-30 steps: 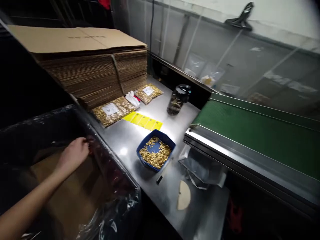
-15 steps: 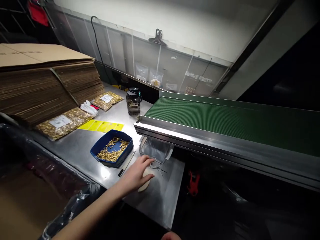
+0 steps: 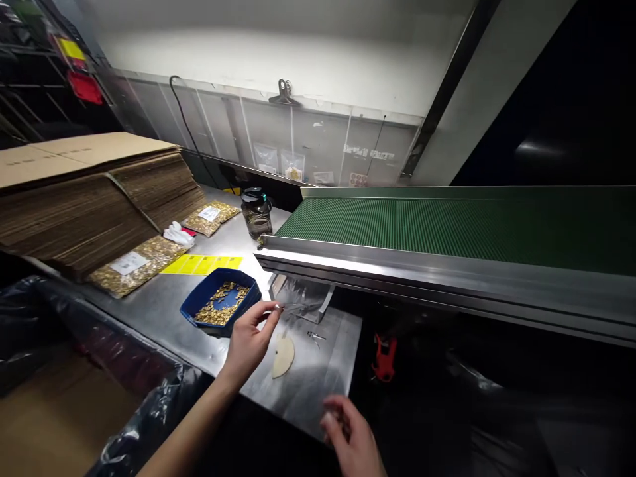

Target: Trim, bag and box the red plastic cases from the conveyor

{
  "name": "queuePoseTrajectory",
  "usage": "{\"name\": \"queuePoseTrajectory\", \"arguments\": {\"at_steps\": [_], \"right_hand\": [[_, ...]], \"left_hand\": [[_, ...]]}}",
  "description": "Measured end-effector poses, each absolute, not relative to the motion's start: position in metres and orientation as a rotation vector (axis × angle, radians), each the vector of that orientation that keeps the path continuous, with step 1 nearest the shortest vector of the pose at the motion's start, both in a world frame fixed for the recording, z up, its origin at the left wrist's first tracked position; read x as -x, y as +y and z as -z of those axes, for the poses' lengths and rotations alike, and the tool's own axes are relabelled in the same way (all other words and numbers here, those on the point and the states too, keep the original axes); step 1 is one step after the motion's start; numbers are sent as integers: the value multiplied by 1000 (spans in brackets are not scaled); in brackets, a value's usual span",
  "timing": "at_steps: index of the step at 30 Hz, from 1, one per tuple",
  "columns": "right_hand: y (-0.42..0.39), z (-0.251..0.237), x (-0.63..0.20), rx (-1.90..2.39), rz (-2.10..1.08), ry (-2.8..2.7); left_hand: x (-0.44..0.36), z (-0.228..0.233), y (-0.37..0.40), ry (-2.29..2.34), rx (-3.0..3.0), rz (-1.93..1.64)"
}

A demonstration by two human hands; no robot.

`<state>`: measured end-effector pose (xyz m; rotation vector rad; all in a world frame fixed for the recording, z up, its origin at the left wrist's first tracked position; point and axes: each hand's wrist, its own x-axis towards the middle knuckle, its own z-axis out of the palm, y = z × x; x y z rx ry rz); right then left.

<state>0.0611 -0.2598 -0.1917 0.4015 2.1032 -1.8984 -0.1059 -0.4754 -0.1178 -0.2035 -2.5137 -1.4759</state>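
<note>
My left hand [image 3: 252,334] is closed in a pinch on the edge of a clear plastic bag [image 3: 298,309], which stretches back into a shallow holder [image 3: 324,306] under the conveyor's end. Just below that hand, a pale half-round disc [image 3: 283,356] lies on the metal table. Small metal scissors-like pieces [image 3: 316,337] rest to its right. Left of the hand stands a blue tray [image 3: 191,311] with small golden metal parts [image 3: 218,311] inside. My right hand [image 3: 350,434] hovers at the table's front edge, fingers curled; what they hold, if anything, is hidden.
A green ribbed conveyor [image 3: 397,228] with a metal side rail runs to the right. Flattened cardboard [image 3: 99,192] is stacked at left, beside filled bags [image 3: 142,265], yellow labels [image 3: 201,265] and a dark jar [image 3: 257,215]. A plastic-lined box [image 3: 144,404] sits front left.
My left hand has drawn back left from the holder and closed on the bag, uncovering the disc. My right hand has risen into view. The camera view has shifted.
</note>
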Motion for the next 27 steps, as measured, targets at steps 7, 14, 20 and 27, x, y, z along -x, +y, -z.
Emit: {"name": "queuePoseTrajectory", "arguments": {"at_steps": [7, 14, 20, 27], "right_hand": [[-318, 150, 71, -503, 2431, 1024], [-323, 171, 93, -543, 2419, 1165], [-326, 154, 64, -360, 2360, 1495], [-298, 114, -10, -83, 1942, 1959]], "left_hand": [[56, 111, -472, -2510, 545, 1425], [36, 144, -494, -2482, -22, 1948], [128, 181, -462, -2249, -884, 2768], [178, 201, -428, -1888, -1271, 3039]]}}
